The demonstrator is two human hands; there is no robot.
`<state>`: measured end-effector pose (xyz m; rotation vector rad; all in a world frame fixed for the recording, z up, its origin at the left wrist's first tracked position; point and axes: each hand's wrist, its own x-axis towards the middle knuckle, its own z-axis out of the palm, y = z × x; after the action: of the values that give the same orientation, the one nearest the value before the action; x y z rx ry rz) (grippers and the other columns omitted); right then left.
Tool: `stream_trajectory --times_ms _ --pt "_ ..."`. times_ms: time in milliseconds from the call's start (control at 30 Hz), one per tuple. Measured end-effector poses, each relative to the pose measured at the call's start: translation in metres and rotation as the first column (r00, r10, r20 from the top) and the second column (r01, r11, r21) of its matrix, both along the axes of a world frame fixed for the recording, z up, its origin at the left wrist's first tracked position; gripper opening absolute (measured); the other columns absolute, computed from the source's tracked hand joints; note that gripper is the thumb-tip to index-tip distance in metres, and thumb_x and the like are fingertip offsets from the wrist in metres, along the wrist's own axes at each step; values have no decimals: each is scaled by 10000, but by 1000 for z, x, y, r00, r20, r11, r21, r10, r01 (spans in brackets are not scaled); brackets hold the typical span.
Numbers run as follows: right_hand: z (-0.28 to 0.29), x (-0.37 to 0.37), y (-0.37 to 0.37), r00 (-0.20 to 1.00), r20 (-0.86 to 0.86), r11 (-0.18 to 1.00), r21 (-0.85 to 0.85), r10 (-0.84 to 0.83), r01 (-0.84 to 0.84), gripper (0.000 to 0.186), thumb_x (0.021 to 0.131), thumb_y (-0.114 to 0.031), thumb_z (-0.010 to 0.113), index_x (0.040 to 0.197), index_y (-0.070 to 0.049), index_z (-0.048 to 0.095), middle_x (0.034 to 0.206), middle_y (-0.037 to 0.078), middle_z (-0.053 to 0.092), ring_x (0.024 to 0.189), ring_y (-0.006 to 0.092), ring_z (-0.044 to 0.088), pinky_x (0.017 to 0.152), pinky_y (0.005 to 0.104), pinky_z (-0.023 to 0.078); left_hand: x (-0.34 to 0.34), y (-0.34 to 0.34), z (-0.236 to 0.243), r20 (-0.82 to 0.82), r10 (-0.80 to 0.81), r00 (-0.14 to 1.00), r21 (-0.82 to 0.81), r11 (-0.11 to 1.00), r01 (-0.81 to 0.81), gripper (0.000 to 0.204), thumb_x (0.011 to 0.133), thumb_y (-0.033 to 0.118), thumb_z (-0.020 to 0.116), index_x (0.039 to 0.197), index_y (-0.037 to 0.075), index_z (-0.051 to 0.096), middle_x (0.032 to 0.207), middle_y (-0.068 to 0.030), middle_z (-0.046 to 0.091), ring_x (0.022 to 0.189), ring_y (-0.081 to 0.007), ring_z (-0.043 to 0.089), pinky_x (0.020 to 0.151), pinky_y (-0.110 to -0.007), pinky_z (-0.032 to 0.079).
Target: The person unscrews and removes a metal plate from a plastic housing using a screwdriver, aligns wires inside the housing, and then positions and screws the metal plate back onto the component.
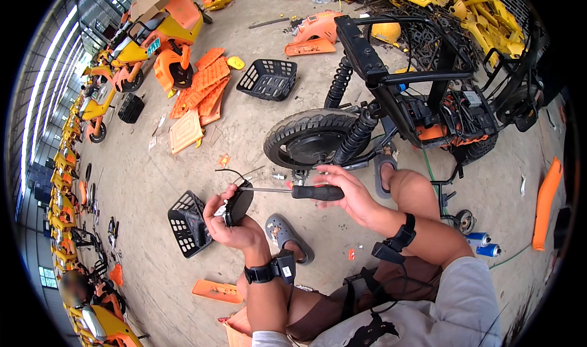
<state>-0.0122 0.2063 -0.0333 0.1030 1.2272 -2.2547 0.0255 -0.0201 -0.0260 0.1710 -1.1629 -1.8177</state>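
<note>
My left hand [235,228] is closed around a small black part [239,205] with a flat, rounded face and a thin dark wire rising from it. A screwdriver [317,192] with a black handle lies level between my hands, its metal shaft reaching the top of that part. Whether the tip sits in a screw is too small to tell. At the handle's butt end, my right hand [354,199] steadies the screwdriver with fingers spread loosely along it. Beyond my hands stands a stripped black scooter frame [373,66] with a rear wheel [306,142].
A black basket [186,240] stands left of my hands, with another basket [252,90] farther off. Orange panels [205,87] lie piled on the concrete floor. Spray cans [486,249] are by my right arm. Yellow scooters [64,182] line the left side.
</note>
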Motion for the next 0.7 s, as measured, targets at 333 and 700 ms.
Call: stream_trajectory --times_ms 333,700 --pt "0 0 2 999 37 999 1 -37 37 328 976 -152 550 1288 -56 514 1178 96 580 955 153 623 581 279 493 -2 7 10 4 65 998 6 998 -65 340 809 112 317 1026 -34 535 848 -228 657 875 -396 660 929 -551 508" --pt "0 -14 9 988 10 984 -92 -155 155 270 1008 -132 470 1253 -36 531 1216 100 590 1078 192 585 867 374 531 -7 12 12 -1 74 997 18 997 -74 328 793 89 343 1008 -66 536 827 -243 638 816 -384 655 829 -523 551"
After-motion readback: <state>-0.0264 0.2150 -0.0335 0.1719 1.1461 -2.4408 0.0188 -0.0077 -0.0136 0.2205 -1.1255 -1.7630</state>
